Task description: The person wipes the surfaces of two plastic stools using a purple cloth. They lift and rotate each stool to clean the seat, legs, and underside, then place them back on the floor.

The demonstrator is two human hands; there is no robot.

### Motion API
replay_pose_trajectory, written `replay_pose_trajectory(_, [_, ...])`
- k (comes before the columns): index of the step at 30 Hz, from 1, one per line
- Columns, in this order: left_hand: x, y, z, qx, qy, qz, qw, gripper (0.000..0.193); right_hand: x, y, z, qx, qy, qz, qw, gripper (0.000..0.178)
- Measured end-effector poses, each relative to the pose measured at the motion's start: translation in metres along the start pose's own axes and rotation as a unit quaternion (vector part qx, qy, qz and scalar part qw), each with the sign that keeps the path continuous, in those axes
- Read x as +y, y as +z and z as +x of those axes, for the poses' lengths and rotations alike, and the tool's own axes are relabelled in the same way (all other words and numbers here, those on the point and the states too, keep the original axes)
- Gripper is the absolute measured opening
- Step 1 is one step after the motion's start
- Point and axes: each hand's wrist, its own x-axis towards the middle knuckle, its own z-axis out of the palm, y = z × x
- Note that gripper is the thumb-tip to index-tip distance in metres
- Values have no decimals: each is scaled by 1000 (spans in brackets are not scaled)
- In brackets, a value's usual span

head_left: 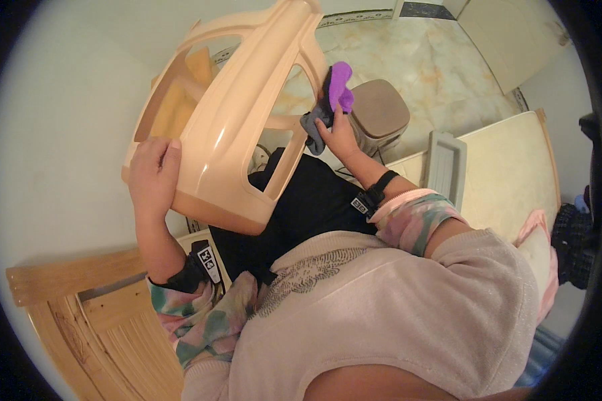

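A glossy peach-coloured plastic piece (226,120), which looks like a stool with cut-out sides, hangs tilted in front of me. My left hand (152,175) is wrapped over its near left edge. My right hand (341,135) is to the right of the frame, its fingers closed round a purple and grey cloth (341,83). That cloth bunches close beside the piece's right side; I cannot tell whether they touch. Black fabric (321,194) lies beneath, across my lap.
Beyond my right hand stands a lidded brown bin (380,108) on the marbled floor (421,70). A cream mattress (508,160) with a grey plastic tray-like piece (446,167) on it is at my right. A wooden headboard (107,307) is at lower left, by the white wall (67,147).
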Motion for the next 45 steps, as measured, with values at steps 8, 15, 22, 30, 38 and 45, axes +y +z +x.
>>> replay_pose_trajectory(8, [0,-1,0,-4,-27,-9,1000,30,5,-6,-26,-265,364,451,770,49])
replay_pose_trajectory(15, [-5,0,0,1,-32,-9,999,34,-47,-31,-46,-395,249,286,837,56])
replay_pose_trajectory(22, [-1,-5,3,-17,-33,-11,999,35,-85,-35,-63,-442,-67,50,893,53])
replay_pose_trajectory(30, [-5,-3,6,-31,-40,1,999,35,-178,-58,-94,-486,-223,126,836,44])
replay_pose_trajectory(38, [-10,1,3,7,-36,-110,993,46,-253,-57,-53,-246,-321,98,909,38])
replay_pose_trajectory(45, [-17,2,-3,-8,-108,-313,943,56,-284,-43,23,-152,-429,-58,888,43])
